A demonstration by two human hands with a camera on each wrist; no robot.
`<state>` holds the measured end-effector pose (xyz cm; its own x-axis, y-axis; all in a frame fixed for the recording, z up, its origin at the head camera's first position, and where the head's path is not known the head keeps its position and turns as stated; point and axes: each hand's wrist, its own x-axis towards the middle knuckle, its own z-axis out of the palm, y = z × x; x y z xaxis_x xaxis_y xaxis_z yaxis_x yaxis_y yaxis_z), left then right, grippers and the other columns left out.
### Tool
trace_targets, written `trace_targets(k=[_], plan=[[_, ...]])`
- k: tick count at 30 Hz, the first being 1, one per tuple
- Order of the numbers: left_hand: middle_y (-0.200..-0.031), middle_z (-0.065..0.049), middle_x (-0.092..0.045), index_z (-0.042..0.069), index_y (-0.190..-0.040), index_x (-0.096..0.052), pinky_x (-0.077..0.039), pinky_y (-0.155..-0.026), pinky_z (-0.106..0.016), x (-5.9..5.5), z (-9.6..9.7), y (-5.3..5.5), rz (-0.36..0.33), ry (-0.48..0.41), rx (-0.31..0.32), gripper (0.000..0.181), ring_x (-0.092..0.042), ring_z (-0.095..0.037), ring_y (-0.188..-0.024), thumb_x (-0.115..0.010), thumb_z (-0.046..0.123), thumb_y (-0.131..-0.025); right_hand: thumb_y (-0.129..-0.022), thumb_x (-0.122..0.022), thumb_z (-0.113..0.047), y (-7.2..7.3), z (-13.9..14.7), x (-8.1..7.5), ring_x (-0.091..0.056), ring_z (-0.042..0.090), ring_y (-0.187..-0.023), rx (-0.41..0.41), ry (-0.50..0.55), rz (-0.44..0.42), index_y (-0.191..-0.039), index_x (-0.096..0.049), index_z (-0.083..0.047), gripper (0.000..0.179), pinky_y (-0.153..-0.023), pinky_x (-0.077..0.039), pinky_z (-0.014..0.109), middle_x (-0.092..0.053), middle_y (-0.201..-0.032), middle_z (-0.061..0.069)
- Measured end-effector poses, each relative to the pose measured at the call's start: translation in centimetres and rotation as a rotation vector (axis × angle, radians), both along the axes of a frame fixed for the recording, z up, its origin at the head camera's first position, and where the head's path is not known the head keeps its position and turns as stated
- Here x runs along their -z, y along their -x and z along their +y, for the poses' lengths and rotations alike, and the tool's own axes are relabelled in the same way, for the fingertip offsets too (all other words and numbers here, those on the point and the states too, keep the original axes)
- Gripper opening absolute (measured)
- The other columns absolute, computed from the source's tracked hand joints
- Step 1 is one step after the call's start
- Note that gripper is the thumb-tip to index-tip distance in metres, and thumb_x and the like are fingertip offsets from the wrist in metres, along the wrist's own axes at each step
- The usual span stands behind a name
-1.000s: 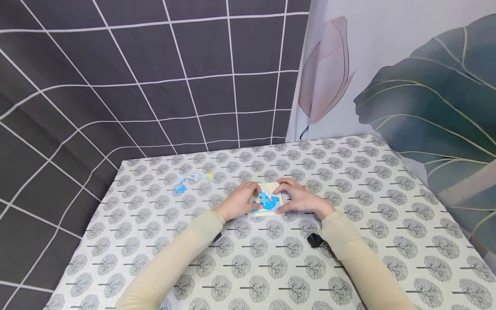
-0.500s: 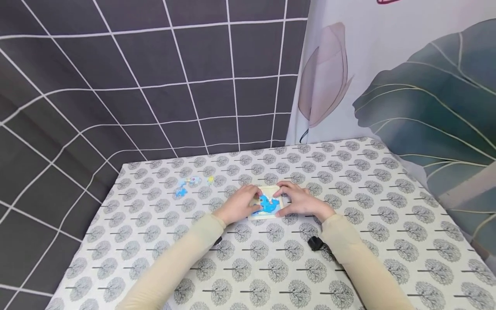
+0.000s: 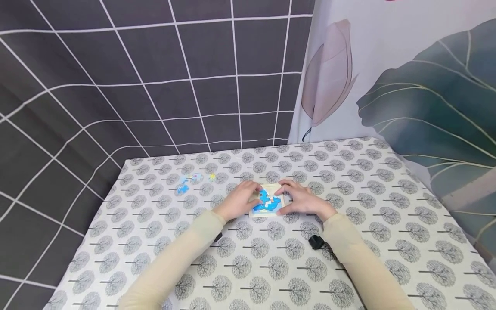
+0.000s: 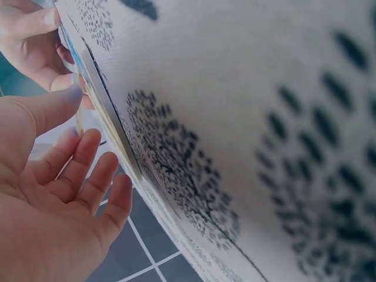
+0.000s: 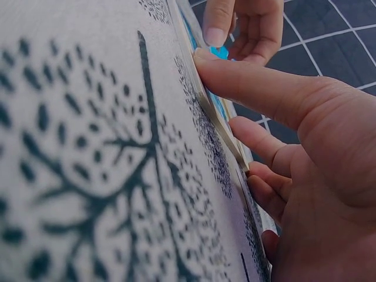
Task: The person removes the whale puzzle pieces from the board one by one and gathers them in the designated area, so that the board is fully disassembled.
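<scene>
A small pale wooden puzzle tray (image 3: 267, 215) lies on the cloth between both hands. Inside it, blue puzzle pieces (image 3: 274, 205) cover the lower part, and the upper part shows bare pale wood. My left hand (image 3: 241, 200) is at the tray's left side. Its thumb and index finger pinch a thin puzzle piece (image 4: 80, 113), seen edge-on and upright in the left wrist view. My right hand (image 3: 301, 199) grips the tray's right side, thumb at the near corner and fingers along the far part of the edge. Its palm faces the tray in the right wrist view.
Loose puzzle pieces lie at the back left: a blue one (image 3: 182, 188), a light blue one with pink (image 3: 196, 177) and a yellow sun-like one (image 3: 212, 176). A tree-print cloth (image 3: 240, 267) covers the table. A dark grid curtain (image 3: 155, 99) hangs behind.
The left fingers have shifted slightly at the tray's left side, and the blue shape beside them looks separated from the other blue pieces. The right hand keeps its hold on the tray.
</scene>
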<state>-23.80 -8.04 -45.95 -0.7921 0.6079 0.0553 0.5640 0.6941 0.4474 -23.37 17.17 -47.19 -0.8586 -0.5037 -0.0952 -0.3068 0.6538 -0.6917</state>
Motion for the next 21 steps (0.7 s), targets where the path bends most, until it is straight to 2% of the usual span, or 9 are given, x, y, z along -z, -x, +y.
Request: trace_targets(k=[3,10,16,21], plan=[[-0.125,-0.004,-0.064,0.007,-0.129,-0.060,-0.040,-0.112,-0.039,-0.14,-0.05,0.05,0.015,0.002,0.005,0.041,-0.053,-0.023,-0.125,-0.071,0.025,-0.095,-0.072,-0.088,-0.038,0.01,0.00,-0.17,-0.028,0.042,-0.144,-0.004,-0.001,0.009,-0.124,-0.062,-0.011,0.064,-0.108,-0.018,0.070,-0.033,-0.158,0.015],[-0.128,-0.004,-0.063,0.008,-0.131,-0.059,-0.039,-0.113,-0.040,-0.59,0.02,0.12,0.008,0.009,-0.019,0.041,-0.052,-0.023,-0.128,-0.069,0.025,-0.096,-0.072,-0.087,-0.038,0.11,0.21,-0.16,-0.025,0.044,-0.145,-0.001,-0.001,-0.003,-0.125,-0.061,-0.010,0.065,-0.110,-0.011,0.074,-0.029,-0.159,0.017],[-0.130,-0.004,-0.063,0.007,-0.132,-0.059,-0.037,-0.115,-0.039,-1.03,0.09,0.36,0.011,-0.006,-0.029,0.041,-0.051,-0.023,-0.130,-0.069,0.022,-0.096,-0.073,-0.087,-0.038,0.45,0.27,-0.35,-0.024,0.043,-0.146,0.000,-0.004,0.000,-0.125,-0.061,-0.011,0.064,-0.110,-0.013,0.071,-0.029,-0.160,0.015],[-0.131,-0.004,-0.063,0.007,-0.132,-0.059,-0.037,-0.115,-0.039,-0.81,-0.22,0.08,0.007,-0.008,-0.027,0.041,-0.051,-0.023,-0.130,-0.069,0.022,-0.096,-0.073,-0.087,-0.039,0.24,0.05,-0.14,-0.023,0.042,-0.146,-0.005,-0.007,-0.017,-0.125,-0.061,-0.012,0.064,-0.110,-0.013,0.070,-0.028,-0.160,0.014]])
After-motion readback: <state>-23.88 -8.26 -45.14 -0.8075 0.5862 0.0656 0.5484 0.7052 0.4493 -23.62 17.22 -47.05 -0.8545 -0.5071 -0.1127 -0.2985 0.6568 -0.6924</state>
